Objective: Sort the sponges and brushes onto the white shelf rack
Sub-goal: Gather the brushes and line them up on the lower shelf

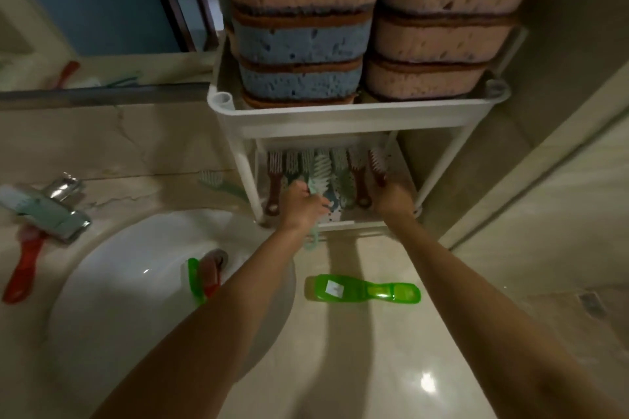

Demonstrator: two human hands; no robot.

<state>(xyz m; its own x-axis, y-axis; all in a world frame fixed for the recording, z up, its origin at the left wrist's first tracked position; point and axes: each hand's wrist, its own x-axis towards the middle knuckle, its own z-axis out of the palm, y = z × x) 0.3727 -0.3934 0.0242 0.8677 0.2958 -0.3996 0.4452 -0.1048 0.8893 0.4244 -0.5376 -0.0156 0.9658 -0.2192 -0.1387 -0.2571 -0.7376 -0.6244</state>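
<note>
We reach the lower shelf of the white shelf rack (pixel 340 117) only through its front, between posts (pixel 250 184) at 9 and 3 o'clock and under the sponge-stacked top tray (pixel 357 109). Packed brushes (pixel 340 173) fill that shelf. At 6 o'clock a green brush (pixel 362 289) lies on the open desk (pixel 374 360).

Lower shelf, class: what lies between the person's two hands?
Head view: a pale green brush and a dark red brush lie between the left hand and right hand.
</note>
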